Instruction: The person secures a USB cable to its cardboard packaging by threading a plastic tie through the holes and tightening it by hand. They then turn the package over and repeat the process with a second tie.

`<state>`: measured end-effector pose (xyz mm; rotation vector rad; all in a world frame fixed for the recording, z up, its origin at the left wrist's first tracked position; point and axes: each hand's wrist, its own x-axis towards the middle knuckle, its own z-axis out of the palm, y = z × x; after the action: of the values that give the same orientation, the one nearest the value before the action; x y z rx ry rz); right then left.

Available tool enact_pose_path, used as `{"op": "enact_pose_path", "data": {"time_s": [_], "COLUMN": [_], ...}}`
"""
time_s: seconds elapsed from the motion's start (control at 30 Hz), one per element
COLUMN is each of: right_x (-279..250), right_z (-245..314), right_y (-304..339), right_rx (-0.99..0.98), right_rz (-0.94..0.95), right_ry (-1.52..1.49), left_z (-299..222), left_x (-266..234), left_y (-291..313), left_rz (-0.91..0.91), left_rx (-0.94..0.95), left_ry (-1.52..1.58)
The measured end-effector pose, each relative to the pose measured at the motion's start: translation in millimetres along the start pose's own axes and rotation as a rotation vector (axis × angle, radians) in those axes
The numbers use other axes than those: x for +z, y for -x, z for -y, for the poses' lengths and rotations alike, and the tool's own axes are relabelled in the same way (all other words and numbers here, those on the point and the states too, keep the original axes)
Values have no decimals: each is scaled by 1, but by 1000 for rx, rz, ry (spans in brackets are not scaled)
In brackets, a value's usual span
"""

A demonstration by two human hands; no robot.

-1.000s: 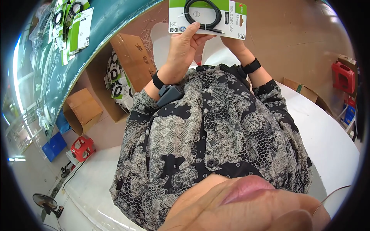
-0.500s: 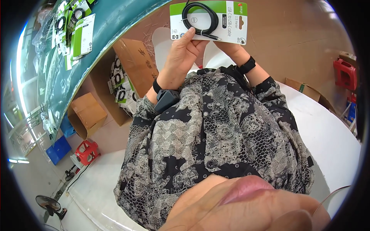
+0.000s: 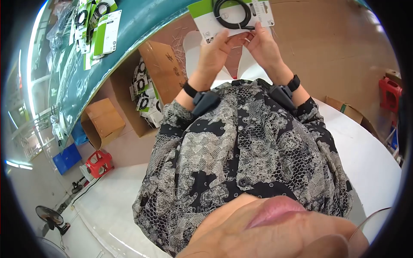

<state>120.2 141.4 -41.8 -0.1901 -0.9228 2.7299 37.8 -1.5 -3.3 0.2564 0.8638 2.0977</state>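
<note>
a flat white card with a green left end is held at its near edge, face showing, slanted so its right end sits farther off. on it, 1 black cable is coiled into a ring, bound by a pale tie, its loose end lying along the near side toward the right.

Lost edges and blurred spots around the held card.
The picture's top cuts off the card's upper edge and its black cable coil; its print is too blurred to read. At the card's lower edge, some fingertips of the left hand and right hand are hidden. Left of the card, heaped packs run out of view; below left of it, a carton partly hides the packs inside, their number unclear.
</note>
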Motion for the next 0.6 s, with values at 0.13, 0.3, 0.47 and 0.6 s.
{"op": "enact_pose_path", "data": {"time_s": [0.13,0.3,0.47,0.6], "right_x": [-34,-1,25,-9], "right_z": [21,42,66,56], "right_y": [-6,2,5,-37], "right_rx": [138,118,-931,-1584], "right_rz": [116,-174,-294,455], "right_ry": [105,452,1533,1366], "left_z": [-31,-13,3,5], "left_x": [-29,-48,-38,-36], "left_y": [4,2,7,12], "left_rz": [175,190,70,94], "left_rx": [-196,-132,-68,-170], "left_ry": [138,-78,-61,39]}}
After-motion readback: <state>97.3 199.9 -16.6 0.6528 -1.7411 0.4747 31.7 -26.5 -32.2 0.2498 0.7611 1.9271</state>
